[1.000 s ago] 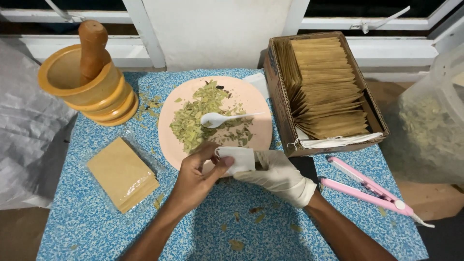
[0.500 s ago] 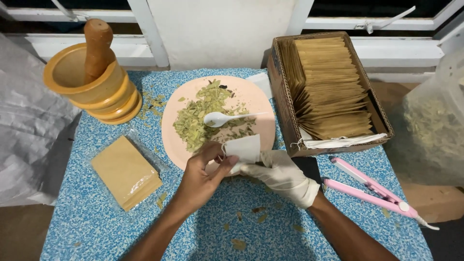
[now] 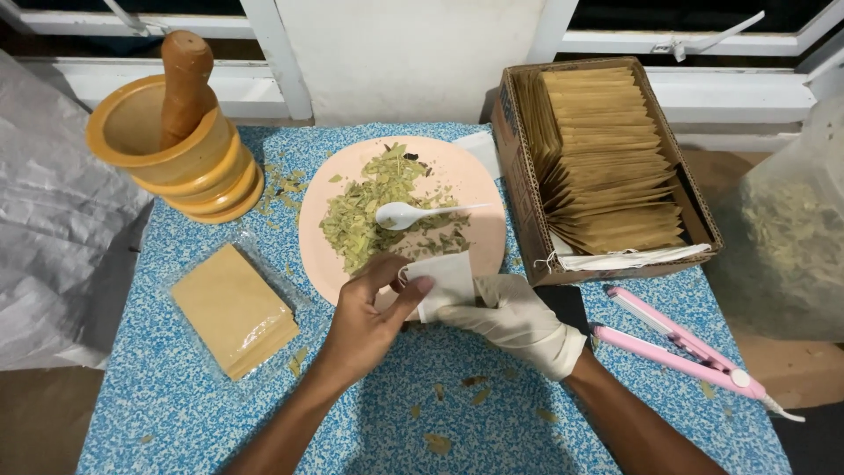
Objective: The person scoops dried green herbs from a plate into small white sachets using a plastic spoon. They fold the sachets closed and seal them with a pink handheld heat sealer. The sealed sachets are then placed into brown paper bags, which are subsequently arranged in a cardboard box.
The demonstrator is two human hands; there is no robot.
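Looks like a small home packing setup, not a real workshop or factory. It's a little table [image 3: 176,396] with a blue speckled top pushed right up against a white-framed window [image 3: 272,53], dark outside. On it there's a wooden mortar and pestle [image 3: 171,132], a pink plate [image 3: 475,189] heaped with dried crushed leaves [image 3: 360,211] and a white plastic spoon [image 3: 409,214], a cardboard box [image 3: 519,176] packed with brown paper sachets [image 3: 607,158], a wrapped stack of more sachets [image 3: 233,308], and a pink handheld sealer [image 3: 677,347]. Big plastic bag of leaves [image 3: 782,237] off to one side. Handmade tea bag vibes, basically.
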